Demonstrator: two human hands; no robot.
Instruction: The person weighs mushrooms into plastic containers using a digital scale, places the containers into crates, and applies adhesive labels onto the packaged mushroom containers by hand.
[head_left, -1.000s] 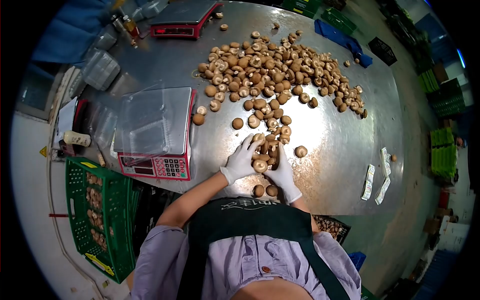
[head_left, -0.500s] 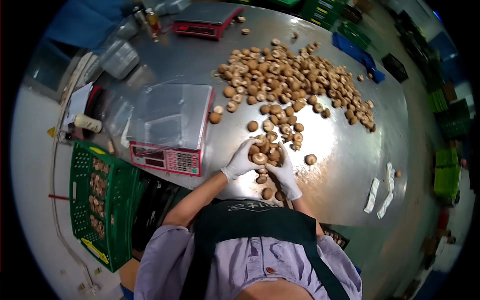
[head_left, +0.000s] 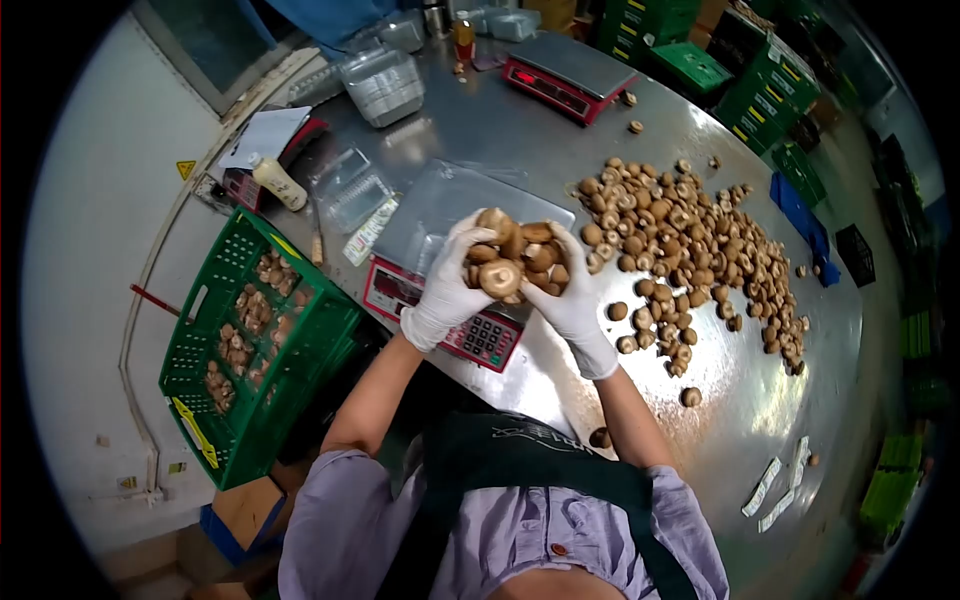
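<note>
Pale bottle (head_left: 279, 183), yellow sticker (head_left: 186, 170), white paper (head_left: 265, 136)

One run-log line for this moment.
left hand: cupping mushrooms | right hand: cupping same mushrooms | nearby: red scale | table: loose mushroom pile

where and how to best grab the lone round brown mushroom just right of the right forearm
I'd pinch the lone round brown mushroom by opposite edges, from above: its curved outline offers facing sides, and bare silver metal table surrounds it.

From afar I take this for a produce-packing workroom: mushrooms (head_left: 659, 208) heaped on a metal table (head_left: 690, 445) right of centre, a scale (head_left: 580, 62) at upper centre, stacked green crates (head_left: 768, 98) at upper right
</note>
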